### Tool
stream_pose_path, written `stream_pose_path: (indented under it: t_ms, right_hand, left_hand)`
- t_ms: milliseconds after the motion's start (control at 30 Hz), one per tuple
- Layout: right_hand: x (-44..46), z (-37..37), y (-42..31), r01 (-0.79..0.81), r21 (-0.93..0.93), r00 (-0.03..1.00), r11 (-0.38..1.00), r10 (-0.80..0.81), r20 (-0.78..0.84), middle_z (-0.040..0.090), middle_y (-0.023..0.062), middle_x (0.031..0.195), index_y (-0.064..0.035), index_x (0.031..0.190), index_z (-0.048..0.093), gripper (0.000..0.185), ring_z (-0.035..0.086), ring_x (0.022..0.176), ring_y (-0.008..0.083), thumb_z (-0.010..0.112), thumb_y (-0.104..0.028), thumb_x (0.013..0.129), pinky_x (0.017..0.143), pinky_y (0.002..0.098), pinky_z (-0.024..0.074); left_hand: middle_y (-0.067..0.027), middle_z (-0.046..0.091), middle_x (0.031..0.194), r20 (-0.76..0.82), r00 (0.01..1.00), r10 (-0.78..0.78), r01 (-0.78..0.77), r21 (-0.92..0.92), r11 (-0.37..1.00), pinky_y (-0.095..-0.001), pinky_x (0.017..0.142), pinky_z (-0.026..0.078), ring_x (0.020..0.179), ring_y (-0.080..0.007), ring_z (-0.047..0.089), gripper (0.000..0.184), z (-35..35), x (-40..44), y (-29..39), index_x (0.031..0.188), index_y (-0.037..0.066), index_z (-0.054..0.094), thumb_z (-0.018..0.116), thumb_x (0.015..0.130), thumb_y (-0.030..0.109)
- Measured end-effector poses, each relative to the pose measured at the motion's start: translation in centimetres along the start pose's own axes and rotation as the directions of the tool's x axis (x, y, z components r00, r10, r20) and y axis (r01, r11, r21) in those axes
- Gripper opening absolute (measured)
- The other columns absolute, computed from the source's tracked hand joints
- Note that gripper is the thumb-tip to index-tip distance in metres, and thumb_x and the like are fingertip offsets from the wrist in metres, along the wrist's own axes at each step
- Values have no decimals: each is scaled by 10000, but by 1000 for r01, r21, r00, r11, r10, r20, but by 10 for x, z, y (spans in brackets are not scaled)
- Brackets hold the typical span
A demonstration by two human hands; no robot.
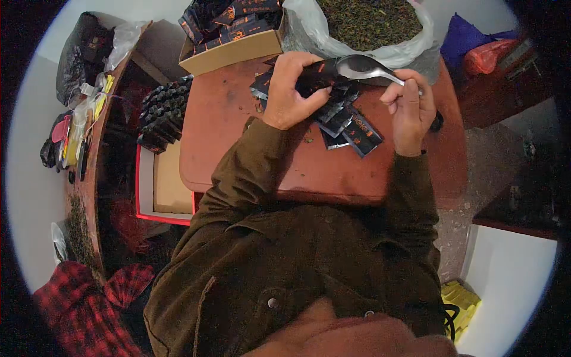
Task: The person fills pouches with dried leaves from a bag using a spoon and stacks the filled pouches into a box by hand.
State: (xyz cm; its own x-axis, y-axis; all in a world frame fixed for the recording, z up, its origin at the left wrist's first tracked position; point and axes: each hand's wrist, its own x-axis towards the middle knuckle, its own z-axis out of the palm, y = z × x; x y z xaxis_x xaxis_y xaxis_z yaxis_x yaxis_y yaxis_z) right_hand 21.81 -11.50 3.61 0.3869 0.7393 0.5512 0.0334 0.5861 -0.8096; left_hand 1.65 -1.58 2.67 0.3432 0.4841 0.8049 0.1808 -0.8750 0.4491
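My left hand (292,92) is wrapped round a black packet (315,77) with orange print, above the reddish-brown table (238,160). My right hand (411,110) grips the handle of a metal spoon (363,68). The spoon's bowl lies at the right end of the packet; whether it is inside the opening, and what it carries, I cannot tell. Below the hands, several flat black packets (361,135) are spread over one another on the table. Behind them stands an open plastic bag (421,30) of dark, loose leafy material (369,24).
A cardboard box (232,52) of black packets stands at the back left. Filled dark packets (163,113) are stacked left of the table, above a red-edged box (172,184). A shelf (89,196) runs down the left; blue and red bags (488,56) lie at right.
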Motion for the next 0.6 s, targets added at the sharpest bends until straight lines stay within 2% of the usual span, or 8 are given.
stream_pose_path:
  t_ms: [167, 233, 367, 600]
  right_hand:
    - [8, -4, -2, -22, 193, 996, 981, 39, -83, 583, 36, 670, 5, 1081, 540, 265, 430, 522, 48, 435, -223, 995, 467, 184, 326]
    - [11, -5, -2, -59, 215, 984, 975, 93, -149, 575, 40, 663, 1, 1070, 541, 269, 436, 516, 60, 445, -237, 989, 459, 191, 332]
    - [18, -14, 5, -69, 168, 971, 983, 105, -216, 562, 46, 653, -3, 1063, 535, 276, 445, 508, 84, 466, -255, 973, 448, 204, 347]
    - [9, -7, -3, -58, 197, 984, 979, 89, -155, 575, 54, 655, -12, 1068, 522, 238, 476, 512, 100, 468, -222, 968, 448, 212, 357]
  left_hand:
    - [-108, 566, 977, -44, 999, -19, 18, -15, 1000, -347, 845, 431, 931, -274, 544, 395, -1, 2, 3, 994, 47, 571, 724, 633, 93]
    - [-101, 564, 959, -61, 997, -47, 43, -60, 997, -382, 841, 414, 928, -308, 521, 394, 0, 1, 4, 982, 62, 584, 724, 616, 96]
    - [-114, 559, 999, -51, 998, -45, 44, -19, 999, -337, 866, 431, 946, -269, 550, 423, -2, 1, 2, 1024, 38, 557, 729, 642, 99]
    - [-135, 532, 1038, -50, 999, -13, 13, -18, 1000, -382, 930, 387, 1020, -315, 504, 498, -6, 2, 2, 1087, 42, 548, 733, 631, 117]
